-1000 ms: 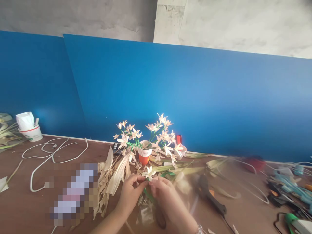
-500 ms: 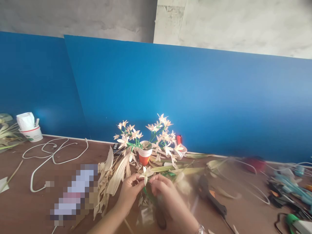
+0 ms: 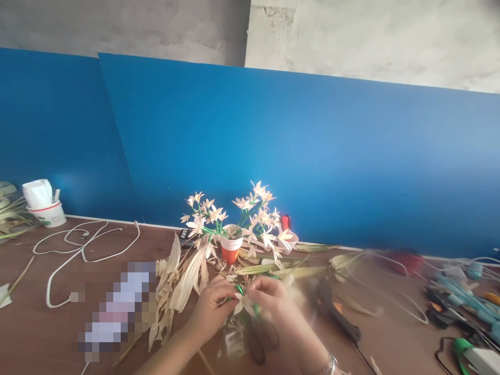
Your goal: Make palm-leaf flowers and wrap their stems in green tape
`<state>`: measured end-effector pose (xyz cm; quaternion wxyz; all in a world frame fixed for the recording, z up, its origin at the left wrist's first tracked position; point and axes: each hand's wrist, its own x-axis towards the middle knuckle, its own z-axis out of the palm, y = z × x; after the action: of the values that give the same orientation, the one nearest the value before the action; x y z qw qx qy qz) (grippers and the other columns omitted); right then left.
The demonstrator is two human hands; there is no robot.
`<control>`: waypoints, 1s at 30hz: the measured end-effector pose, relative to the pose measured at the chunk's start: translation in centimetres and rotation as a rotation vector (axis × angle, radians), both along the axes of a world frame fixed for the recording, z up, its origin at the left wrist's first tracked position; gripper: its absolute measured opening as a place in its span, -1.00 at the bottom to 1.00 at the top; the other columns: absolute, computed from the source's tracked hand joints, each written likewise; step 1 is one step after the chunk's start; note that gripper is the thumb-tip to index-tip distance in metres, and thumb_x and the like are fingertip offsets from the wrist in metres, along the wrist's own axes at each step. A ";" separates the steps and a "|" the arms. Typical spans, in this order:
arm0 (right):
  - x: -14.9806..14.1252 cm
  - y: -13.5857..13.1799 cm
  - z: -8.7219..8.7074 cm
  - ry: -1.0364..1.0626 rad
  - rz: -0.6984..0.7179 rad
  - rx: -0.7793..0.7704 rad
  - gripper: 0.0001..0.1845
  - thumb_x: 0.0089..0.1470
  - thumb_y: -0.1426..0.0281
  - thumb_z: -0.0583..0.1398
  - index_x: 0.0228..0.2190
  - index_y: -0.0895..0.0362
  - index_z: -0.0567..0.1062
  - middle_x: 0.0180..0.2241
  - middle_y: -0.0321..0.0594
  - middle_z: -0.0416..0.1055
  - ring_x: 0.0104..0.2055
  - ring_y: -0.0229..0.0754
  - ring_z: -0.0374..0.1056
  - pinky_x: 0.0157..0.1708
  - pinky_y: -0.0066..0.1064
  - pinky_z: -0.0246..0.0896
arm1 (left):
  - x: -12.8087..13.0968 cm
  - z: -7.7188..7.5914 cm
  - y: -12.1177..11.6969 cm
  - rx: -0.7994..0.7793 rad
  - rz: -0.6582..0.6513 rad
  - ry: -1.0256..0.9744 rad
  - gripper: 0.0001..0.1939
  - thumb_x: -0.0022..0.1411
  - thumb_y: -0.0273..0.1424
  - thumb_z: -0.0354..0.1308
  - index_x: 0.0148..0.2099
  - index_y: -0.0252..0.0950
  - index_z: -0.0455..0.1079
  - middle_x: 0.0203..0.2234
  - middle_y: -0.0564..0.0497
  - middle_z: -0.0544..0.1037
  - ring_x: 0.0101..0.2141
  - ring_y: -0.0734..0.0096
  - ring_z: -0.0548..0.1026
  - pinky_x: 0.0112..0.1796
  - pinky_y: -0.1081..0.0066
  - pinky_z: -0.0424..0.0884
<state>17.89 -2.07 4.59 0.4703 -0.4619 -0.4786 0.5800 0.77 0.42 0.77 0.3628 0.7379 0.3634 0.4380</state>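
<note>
A pale husk flower (image 3: 244, 305) with pointed petals hangs between my two hands, its face tipped down toward me. My left hand (image 3: 216, 301) pinches it from the left. Thumb and fingers of my right hand (image 3: 267, 292) close on it from the right, near a bit of green (image 3: 239, 288) behind the petals. Just beyond stands an orange and white paper cup (image 3: 231, 250) holding green-stemmed flowers (image 3: 262, 213) of the same kind. Dark scissors (image 3: 255, 346) lie partly hidden beneath my right hand.
Dried husks (image 3: 189, 284) lie left of my hands. A black glue gun (image 3: 336, 312) is to the right. A blurred-out flat object (image 3: 119, 307) and a white cable (image 3: 84, 250) lie left. A blue panel (image 3: 273, 156) stands behind the table.
The flower has turned from facing up to hanging face down, and green now shows behind it. My right hand has shifted slightly up and right.
</note>
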 end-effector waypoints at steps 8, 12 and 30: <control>-0.6 0.1 -0.9 0.201 -0.004 -0.232 -0.88 -0.24 0.43 0.22 -0.68 0.16 0.37 -0.72 -0.43 0.15 -0.62 -0.37 0.00 -0.56 -0.49 -0.15 | -0.1 -0.2 -0.1 0.047 -0.052 -0.004 -0.84 0.15 -0.40 0.14 -0.45 -0.24 0.50 -0.52 -0.02 0.50 -0.37 0.31 0.38 -0.31 0.39 0.26; -0.8 0.1 -1.4 0.275 0.015 -0.223 -0.89 -0.23 0.44 0.20 -0.68 0.15 0.36 -0.69 -0.41 0.19 -0.60 -0.36 0.04 -0.55 -0.49 -0.08 | 0.0 -0.2 -0.2 0.046 -0.048 -0.010 -0.85 0.14 -0.42 0.16 -0.47 -0.25 0.49 -0.52 -0.02 0.49 -0.38 0.33 0.38 -0.32 0.40 0.26; 0.1 1.5 -2.9 -0.204 -0.180 0.007 -0.71 -0.22 0.19 0.29 -0.63 0.18 0.46 -0.69 -0.37 0.26 -0.60 -0.32 0.09 -0.57 -0.46 -0.08 | -2.5 0.8 1.2 -0.114 0.400 0.056 -0.93 -0.03 -0.36 0.20 -0.46 -0.24 0.45 -0.47 0.02 0.52 -0.39 0.28 0.46 -0.30 0.35 0.34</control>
<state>17.95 -0.54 1.73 0.4708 -0.5579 -0.4826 0.4839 -1.72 1.66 1.54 0.2994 0.6414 0.5366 0.4593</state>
